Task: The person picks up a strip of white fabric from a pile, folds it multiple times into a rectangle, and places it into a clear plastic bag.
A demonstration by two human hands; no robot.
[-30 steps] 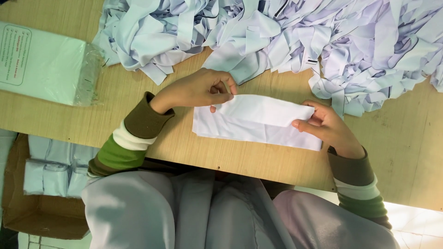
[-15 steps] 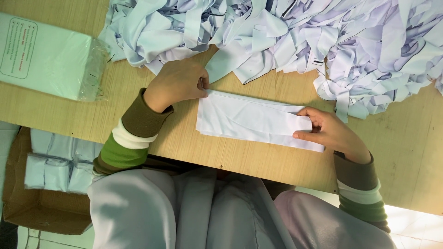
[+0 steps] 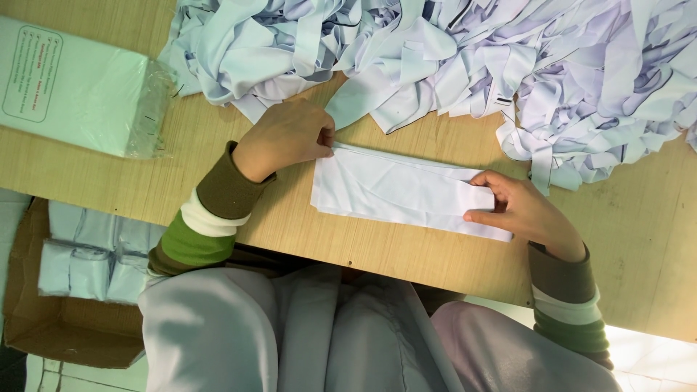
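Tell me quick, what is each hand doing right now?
Left hand: closed, pinching the left end of the folded white cloth.
Right hand: fingers gripping the cloth's right end.

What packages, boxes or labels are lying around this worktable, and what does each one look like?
Pale green rectangular packet in clear plastic wrap: far left of the wooden table, lying flat.
Printed label with a red rounded outline: on the packet's left end, small red print.
Brown cardboard box: below the table's left edge, open-topped, holding stacked pale blue folded cloth bundles.
No signs or screens in view.
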